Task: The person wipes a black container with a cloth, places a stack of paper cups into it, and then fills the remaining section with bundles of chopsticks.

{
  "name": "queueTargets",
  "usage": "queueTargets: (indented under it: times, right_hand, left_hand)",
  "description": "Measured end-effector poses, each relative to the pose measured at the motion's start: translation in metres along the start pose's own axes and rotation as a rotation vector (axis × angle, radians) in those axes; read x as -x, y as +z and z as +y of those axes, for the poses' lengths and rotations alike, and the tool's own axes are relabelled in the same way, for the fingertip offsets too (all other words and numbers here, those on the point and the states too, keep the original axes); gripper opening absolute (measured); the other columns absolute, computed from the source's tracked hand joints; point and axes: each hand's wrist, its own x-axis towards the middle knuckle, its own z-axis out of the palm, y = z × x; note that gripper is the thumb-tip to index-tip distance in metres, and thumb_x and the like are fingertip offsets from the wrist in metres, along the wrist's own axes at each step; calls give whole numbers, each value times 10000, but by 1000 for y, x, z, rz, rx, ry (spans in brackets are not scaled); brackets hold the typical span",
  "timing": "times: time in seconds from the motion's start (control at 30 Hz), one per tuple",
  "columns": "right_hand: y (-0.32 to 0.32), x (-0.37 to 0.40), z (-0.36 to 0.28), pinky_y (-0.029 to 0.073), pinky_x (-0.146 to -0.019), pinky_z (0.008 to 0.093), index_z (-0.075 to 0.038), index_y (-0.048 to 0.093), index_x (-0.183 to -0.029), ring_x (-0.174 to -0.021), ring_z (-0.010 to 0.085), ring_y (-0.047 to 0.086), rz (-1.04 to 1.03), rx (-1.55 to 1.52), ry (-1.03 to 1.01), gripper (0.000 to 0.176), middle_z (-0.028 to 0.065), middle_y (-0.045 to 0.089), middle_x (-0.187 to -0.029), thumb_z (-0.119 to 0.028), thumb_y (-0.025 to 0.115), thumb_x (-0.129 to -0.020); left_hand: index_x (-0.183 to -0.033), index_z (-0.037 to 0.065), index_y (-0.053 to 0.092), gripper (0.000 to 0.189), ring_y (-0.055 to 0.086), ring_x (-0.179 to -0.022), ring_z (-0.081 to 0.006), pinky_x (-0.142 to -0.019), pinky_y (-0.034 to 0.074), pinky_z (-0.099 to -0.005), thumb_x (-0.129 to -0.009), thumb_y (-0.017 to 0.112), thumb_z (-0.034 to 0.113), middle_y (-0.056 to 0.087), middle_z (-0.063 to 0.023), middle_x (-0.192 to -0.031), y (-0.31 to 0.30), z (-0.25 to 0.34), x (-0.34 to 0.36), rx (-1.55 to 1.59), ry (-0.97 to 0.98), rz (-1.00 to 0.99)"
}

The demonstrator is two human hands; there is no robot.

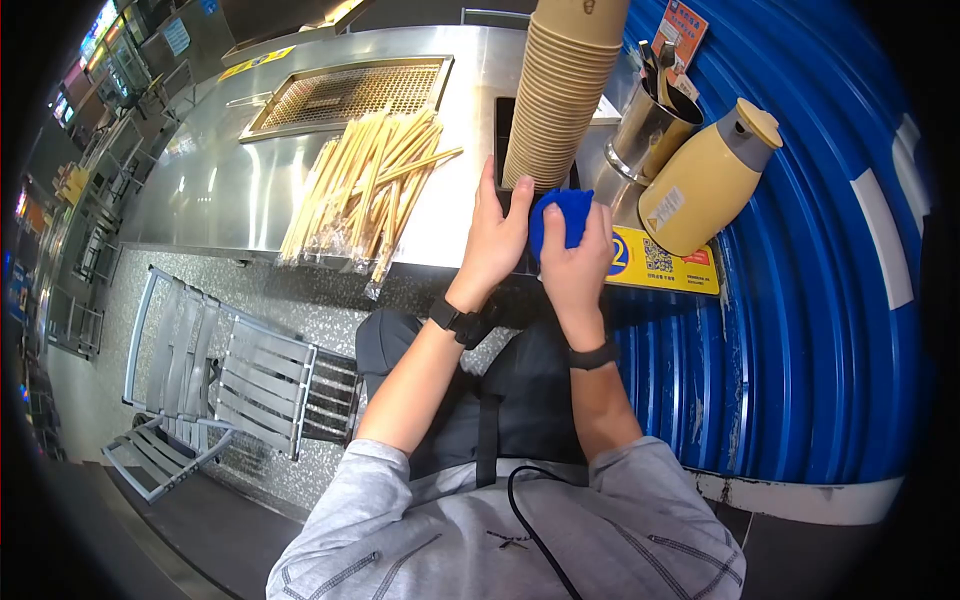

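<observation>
My left hand (pixel 497 238) is around the near left corner of a black box (pixel 504 118), its index finger pointing up along the side and its thumb near the lowest cup. A tall stack of brown paper cups (pixel 562 90) leans up from the box; its top runs out of view. Crumpled in my closed right hand (pixel 580 255) is a blue cloth (pixel 566 212), held against the near side of the box. To the left of my hands lies a loose pile of wooden chopsticks (pixel 372 185), some in clear wrappers.
A beige jug (pixel 705 185) and a metal canister (pixel 652 125) holding utensils stand at right, near a yellow QR-code sign (pixel 672 262). A mesh grill (pixel 345 97) is set into the steel table (pixel 190 200). Blue corrugated wall (pixel 830 250) borders the right; metal chairs (pixel 262 375) stand left.
</observation>
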Motion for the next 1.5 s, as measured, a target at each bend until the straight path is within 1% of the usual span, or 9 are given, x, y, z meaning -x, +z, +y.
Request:
queueTargets:
  times: [0.2,0.33,0.43,0.57,0.77,0.9,1.07,1.3,1.5]
  right_hand:
    - [12,31,27,478,-700,476,2,579,-866,-838,433,583,-388,126,-26,257,195,588,-861,-211,710,-806]
    - [-11,15,4,502,-769,301,6,635,-1050,-876,139,621,-403,-488,403,248,82,676,-968,-225,595,-971]
    - [-29,6,-8,470,-856,248,25,585,-1217,-937,93,593,-485,-961,649,353,29,652,-1092,-253,431,-1062]
    - [-44,-6,-5,457,-872,247,7,604,-1213,-989,90,583,-756,-676,405,311,52,656,-1108,-219,472,-1045]
    - [-19,-37,32,433,-979,345,32,357,-1432,-1209,277,531,-144,-291,196,731,223,520,-1337,-283,723,-884]
    - [9,-35,40,332,-1099,435,111,192,-1458,-1298,388,436,-320,-117,-71,1042,323,392,-1403,-362,819,-773]
    - [26,-42,34,375,-1050,430,95,281,-1404,-1242,377,472,-257,-214,31,1014,293,445,-1336,-403,845,-724]
    - [30,-41,26,407,-1006,421,81,361,-1339,-1170,359,512,-203,-163,12,942,253,496,-1258,-369,868,-684]
    - [16,-47,30,462,-944,396,72,433,-1305,-1071,343,595,-199,-146,27,889,244,589,-1185,-347,879,-660]
  left_hand:
    - [-1503,-76,209,836,292,-1436,-348,-1162,250,-376,-962,581,442,320,-310,-1506,-9,20,11,59,-134,-66]
    - [-1484,-37,278,798,419,-1353,-320,-1109,343,-404,-914,685,345,404,-290,-1448,-22,13,33,-35,-84,-98]
    - [-1466,3,323,676,553,-1146,-193,-981,460,-333,-930,682,207,541,-162,-1293,-28,45,55,254,-175,-267]
    - [-1344,-1,417,455,584,-1085,-164,-934,484,-317,-977,610,185,595,-120,-1202,-30,33,59,135,-23,-145]
    - [-1283,-28,405,376,592,-1052,-207,-908,487,-326,-1023,523,217,589,-166,-1166,-36,36,28,118,92,229]
    - [-1379,-48,318,572,532,-1178,-332,-1001,427,-406,-999,553,309,486,-261,-1298,-19,10,-7,-78,113,262]
    - [-1268,-9,397,454,600,-1025,-479,-833,487,-514,-1007,497,349,590,-327,-1125,-7,2,-7,-228,39,155]
    - [-1058,-31,478,393,651,-687,-465,-651,520,-546,-986,481,356,662,-270,-745,-15,-1,10,-810,-119,6]
    - [-1054,-17,549,427,652,-730,-466,-688,512,-545,-995,455,396,660,-278,-757,-27,9,25,-943,-86,-171]
